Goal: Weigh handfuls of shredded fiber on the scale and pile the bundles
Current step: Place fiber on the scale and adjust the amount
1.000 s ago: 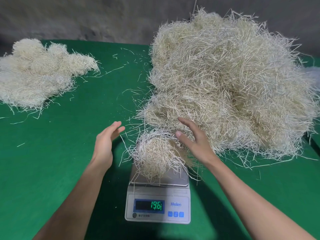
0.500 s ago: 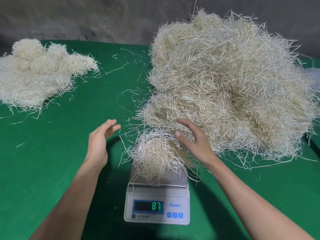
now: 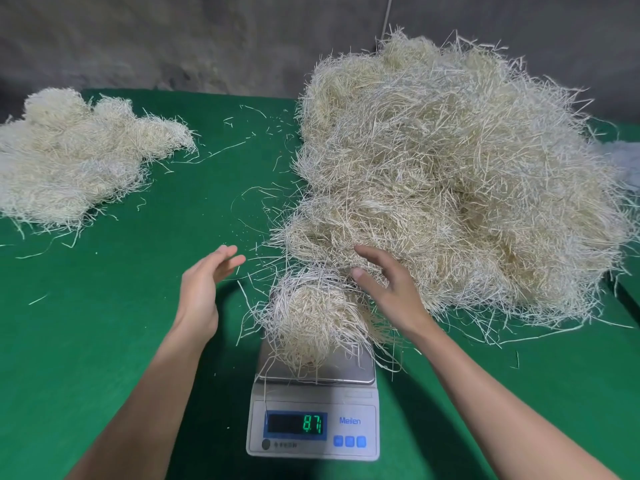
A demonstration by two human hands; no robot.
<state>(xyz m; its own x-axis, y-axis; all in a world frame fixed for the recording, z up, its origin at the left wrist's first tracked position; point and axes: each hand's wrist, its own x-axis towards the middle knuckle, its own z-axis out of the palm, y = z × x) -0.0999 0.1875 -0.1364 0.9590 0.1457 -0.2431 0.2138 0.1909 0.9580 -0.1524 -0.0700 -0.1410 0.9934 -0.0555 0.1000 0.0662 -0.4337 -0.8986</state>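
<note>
Left grip (image 3: 201,292) and right grip (image 3: 391,292) hover spread and empty on either side of the fiber handful (image 3: 311,317) on the scale (image 3: 353,400), lower centre; keep both clear until the reading steadies.

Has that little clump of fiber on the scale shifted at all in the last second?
No. The fiber bundle sits on the same spot of the scale pan, its strands hanging over the front edge as before.

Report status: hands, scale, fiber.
Left hand open, left of the handful. Right hand open, at the big pile's edge. The handful sits on the scale. Nothing in the way.
</note>
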